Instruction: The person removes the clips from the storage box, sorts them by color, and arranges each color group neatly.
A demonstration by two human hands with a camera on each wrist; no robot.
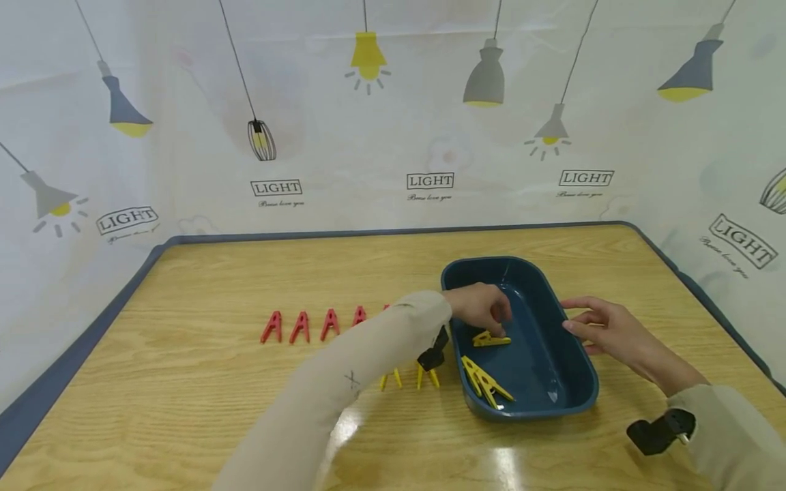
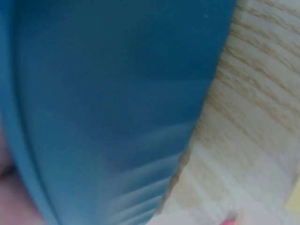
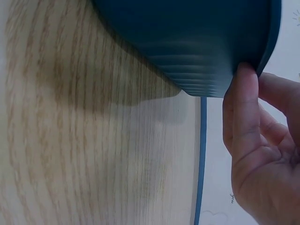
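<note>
Inside the blue tub [image 1: 531,341], my left hand [image 1: 482,305] points down with bent fingers. Its fingertips are right at a yellow clothespin [image 1: 491,339]; I cannot tell whether they pinch it. More yellow clothespins [image 1: 485,382] lie at the near left of the tub floor. My right hand [image 1: 604,329] is at the tub's right side, thumb and index finger touching it by the rim. In the right wrist view, the thumb [image 3: 246,105] lies straight against the outer wall, just under the rim. Mostly the tub's outside wall [image 2: 108,103] fills the left wrist view.
Left of the tub, several red clothespins [image 1: 330,324] form a row on the wooden table [image 1: 184,402]. Yellow clothespins [image 1: 428,376] lie nearer me, partly hidden by my left sleeve [image 1: 362,361]. A printed cloth [image 1: 344,150] surrounds the table's back and sides.
</note>
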